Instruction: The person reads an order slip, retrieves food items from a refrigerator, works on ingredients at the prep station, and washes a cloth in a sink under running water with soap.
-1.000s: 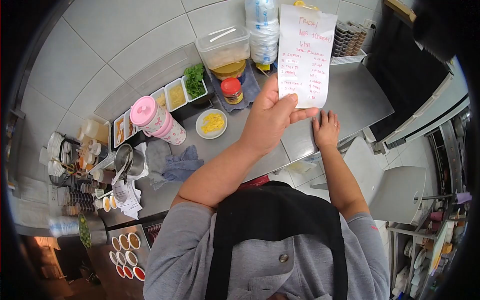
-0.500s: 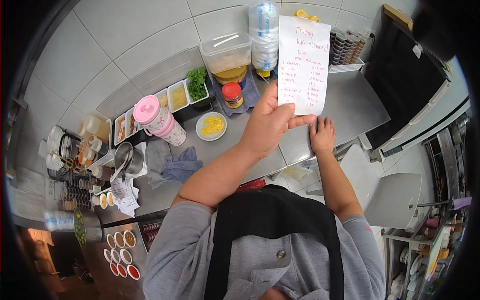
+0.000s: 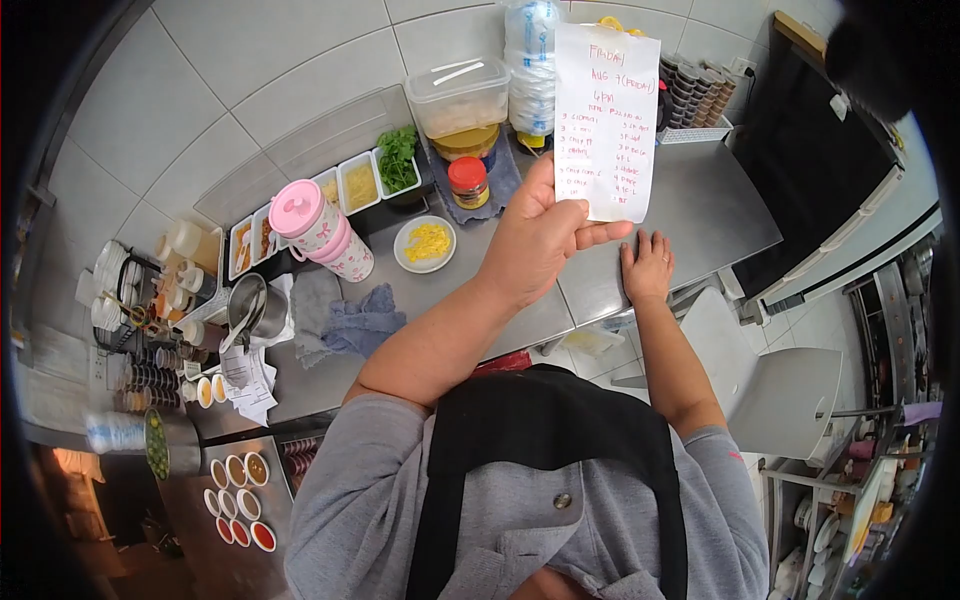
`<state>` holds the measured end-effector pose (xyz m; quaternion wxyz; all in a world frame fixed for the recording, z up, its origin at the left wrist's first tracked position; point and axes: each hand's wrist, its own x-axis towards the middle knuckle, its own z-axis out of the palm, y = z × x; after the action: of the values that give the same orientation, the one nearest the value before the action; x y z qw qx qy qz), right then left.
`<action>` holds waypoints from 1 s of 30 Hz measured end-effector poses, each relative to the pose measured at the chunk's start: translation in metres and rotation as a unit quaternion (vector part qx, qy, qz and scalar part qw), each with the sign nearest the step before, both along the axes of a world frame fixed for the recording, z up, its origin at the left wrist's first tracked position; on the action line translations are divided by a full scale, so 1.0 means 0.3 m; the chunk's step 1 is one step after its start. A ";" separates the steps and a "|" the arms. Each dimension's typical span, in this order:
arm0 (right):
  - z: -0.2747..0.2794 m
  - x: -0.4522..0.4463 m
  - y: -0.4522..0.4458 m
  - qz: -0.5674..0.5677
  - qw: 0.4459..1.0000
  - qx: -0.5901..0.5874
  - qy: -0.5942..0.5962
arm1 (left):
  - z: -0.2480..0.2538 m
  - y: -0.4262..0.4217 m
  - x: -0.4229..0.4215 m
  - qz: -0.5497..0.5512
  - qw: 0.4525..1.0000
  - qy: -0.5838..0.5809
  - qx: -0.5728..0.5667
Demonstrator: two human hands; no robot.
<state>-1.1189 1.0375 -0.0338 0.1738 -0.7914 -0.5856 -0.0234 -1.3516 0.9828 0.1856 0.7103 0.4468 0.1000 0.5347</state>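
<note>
Left hand aloft (paper in grip).

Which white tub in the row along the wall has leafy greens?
The rightmost tub, nearest the red-lidded jar. Its leafy greens rise above the rim; the others hold yellowish or orange-brown food.

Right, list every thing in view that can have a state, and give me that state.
Left hand: fingers shut on the sheet
Written sheet: held up, writing showing
Right hand: open, resting on the counter
Red-lidded jar: closed, upright
Clear tub: lid on
Plate: holding yellow pieces
Blue cloth: crumpled
Green herbs: uncovered
Pink-lidded tumbler: lid on
Metal pot: uncovered, utensils inside
</note>
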 end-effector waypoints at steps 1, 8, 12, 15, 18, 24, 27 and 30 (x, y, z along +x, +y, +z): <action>0.001 0.000 0.000 0.002 1.000 0.000 0.002 | 0.000 -0.001 0.000 0.000 1.000 -0.001 -0.001; -0.006 0.004 0.001 0.001 1.000 0.000 -0.001 | 0.006 0.000 0.003 0.006 1.000 -0.002 -0.006; -0.007 0.004 0.001 0.001 1.000 0.002 0.003 | 0.013 -0.002 0.005 0.002 1.000 0.000 -0.002; -0.006 0.003 0.003 0.001 1.000 0.004 0.004 | 0.008 -0.003 0.011 0.017 1.000 0.003 0.004; -0.002 0.002 0.002 0.002 1.000 0.000 0.002 | 0.004 0.000 0.012 0.016 1.000 -0.001 0.003; -0.017 0.005 0.006 -0.004 1.000 0.027 0.009 | 0.000 0.006 0.008 -0.012 1.000 -0.017 -0.005; -0.003 0.001 0.001 0.002 1.000 0.012 0.007 | 0.012 0.003 0.007 -0.016 1.000 -0.015 -0.006; 0.004 -0.004 0.000 0.002 1.000 -0.003 -0.002 | 0.005 0.003 0.010 -0.004 1.000 -0.014 -0.003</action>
<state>-1.1200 1.0375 -0.0326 0.1702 -0.7908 -0.5874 -0.0224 -1.3484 0.9838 0.1870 0.7151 0.4375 0.0902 0.5376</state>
